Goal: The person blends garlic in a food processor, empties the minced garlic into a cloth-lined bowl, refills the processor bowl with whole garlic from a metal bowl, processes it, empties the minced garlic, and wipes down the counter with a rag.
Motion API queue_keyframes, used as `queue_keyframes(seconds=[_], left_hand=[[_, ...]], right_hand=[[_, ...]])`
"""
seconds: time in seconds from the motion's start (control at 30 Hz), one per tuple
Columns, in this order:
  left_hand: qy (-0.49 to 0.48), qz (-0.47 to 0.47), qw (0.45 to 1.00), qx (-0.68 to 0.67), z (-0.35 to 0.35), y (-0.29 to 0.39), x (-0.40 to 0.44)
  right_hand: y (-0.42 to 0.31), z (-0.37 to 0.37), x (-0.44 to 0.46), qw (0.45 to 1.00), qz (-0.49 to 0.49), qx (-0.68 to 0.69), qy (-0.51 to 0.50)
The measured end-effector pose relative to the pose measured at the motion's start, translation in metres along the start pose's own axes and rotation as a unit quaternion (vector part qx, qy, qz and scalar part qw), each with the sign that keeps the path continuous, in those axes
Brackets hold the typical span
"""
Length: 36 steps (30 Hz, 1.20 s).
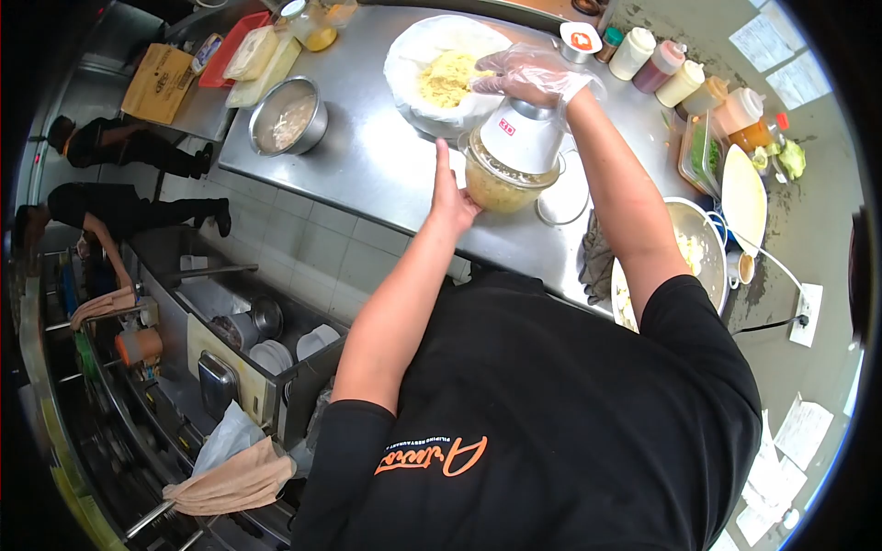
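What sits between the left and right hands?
In the head view, the white unit under the right hand and, below it, the clear bowl of food, with the left hand alongside.

Your left arm (390, 317) reaches forward, bare below its short black sleeve (344, 459) — the bare left hand (454, 198) has its thumb (442, 158) upright and apart, the fingers mostly hidden. Your right arm (627, 179) stretches farther out, its wrist bent inward so that the right hand (531, 75), in a clear plastic glove (582, 88), lies back upward — fingers extended toward your left.
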<state>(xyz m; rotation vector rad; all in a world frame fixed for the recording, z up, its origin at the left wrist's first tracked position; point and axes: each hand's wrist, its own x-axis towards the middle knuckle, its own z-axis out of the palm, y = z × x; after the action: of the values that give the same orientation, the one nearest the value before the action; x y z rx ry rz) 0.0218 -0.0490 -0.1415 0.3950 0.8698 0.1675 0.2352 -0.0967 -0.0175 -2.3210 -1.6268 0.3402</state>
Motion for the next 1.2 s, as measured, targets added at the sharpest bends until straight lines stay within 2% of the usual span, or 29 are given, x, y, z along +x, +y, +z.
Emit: queue_keyframes(seconds=[0.07,0.17,0.23,0.33,0.43,0.5,0.6,0.8,0.9,1.0,1.1,1.2], left_hand=[[0.002,0.037,0.996,-0.076,-0.011,-0.024,-0.007],[-0.169,0.084,0.98,0.068,-0.016,-0.043,-0.027],[-0.128,0.063,0.986,0.083,-0.021,-0.047,-0.018],[-0.069,0.08,0.989,0.108,-0.018,-0.041,-0.017],[0.013,0.096,0.986,0.139,-0.002,-0.026,-0.025],[0.051,0.084,0.98,0.171,0.003,-0.014,-0.03],[0.051,0.088,0.979,0.175,-0.005,-0.014,-0.026],[-0.056,0.115,0.989,0.08,-0.021,-0.026,-0.02],[-0.091,0.092,0.988,0.082,-0.024,-0.024,-0.021],[-0.094,0.089,0.988,0.08,-0.025,-0.021,-0.021],[-0.08,0.089,0.99,0.081,-0.023,-0.02,-0.023],[-0.082,0.093,0.99,0.072,-0.025,-0.021,-0.023]], right_hand=[[-0.001,0.0,0.001,1.0,0.008,-0.008,0.002],[0.001,0.006,0.006,1.0,0.009,-0.005,0.009],[0.0,0.013,0.013,1.0,-0.007,-0.01,0.006],[-0.019,-0.012,0.011,0.998,0.005,0.018,-0.063],[0.005,0.007,0.031,0.997,-0.007,0.032,-0.073],[0.016,0.01,0.037,0.988,0.003,0.104,-0.116],[0.019,0.01,0.034,0.977,0.024,0.165,-0.13],[0.018,0.018,0.032,0.977,0.033,0.188,-0.098],[0.016,0.018,0.031,0.976,0.028,0.195,-0.095],[0.019,0.021,0.036,0.982,0.032,0.165,-0.09],[0.012,0.021,0.034,0.977,0.049,0.195,-0.075],[0.002,0.011,0.032,0.973,0.049,0.2,-0.104]])
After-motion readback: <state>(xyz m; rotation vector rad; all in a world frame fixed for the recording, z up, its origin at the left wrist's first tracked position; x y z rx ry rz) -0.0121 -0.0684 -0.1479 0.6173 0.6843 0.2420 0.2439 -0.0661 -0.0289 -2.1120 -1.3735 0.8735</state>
